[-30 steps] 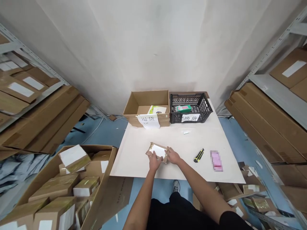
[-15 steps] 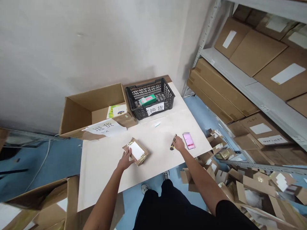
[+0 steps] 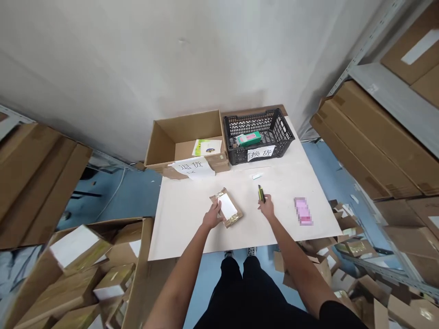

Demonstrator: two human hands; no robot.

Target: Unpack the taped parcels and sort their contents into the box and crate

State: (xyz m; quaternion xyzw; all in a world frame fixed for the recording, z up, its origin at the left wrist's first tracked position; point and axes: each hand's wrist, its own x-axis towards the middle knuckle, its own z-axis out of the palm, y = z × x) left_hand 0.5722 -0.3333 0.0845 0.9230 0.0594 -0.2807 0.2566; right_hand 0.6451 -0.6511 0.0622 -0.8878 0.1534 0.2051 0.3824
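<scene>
A small taped cardboard parcel [image 3: 236,214] with a white label lies on the pale table. My left hand [image 3: 212,215] grips its left edge, with fingers reaching over the label's side. To the right of the parcel, my right hand [image 3: 266,206] is closed around a black and yellow utility knife [image 3: 261,193], whose front end points away from me. I cannot tell whether its blade is out. A pink-screened phone [image 3: 303,211] lies on the table further right, apart from the hand.
At the back stand an open carton [image 3: 159,141] with printed cards inside and a black plastic crate [image 3: 291,137] holding a green box [image 3: 248,139]. A small white slip [image 3: 257,176] lies before the crate. Boxes fill a large carton [image 3: 147,237] at lower left; cartons crowd the right.
My right hand has taken up the utility knife from beside the phone and moved left with it, nearer the parcel. My left hand stays on the parcel. The view has turned left.
</scene>
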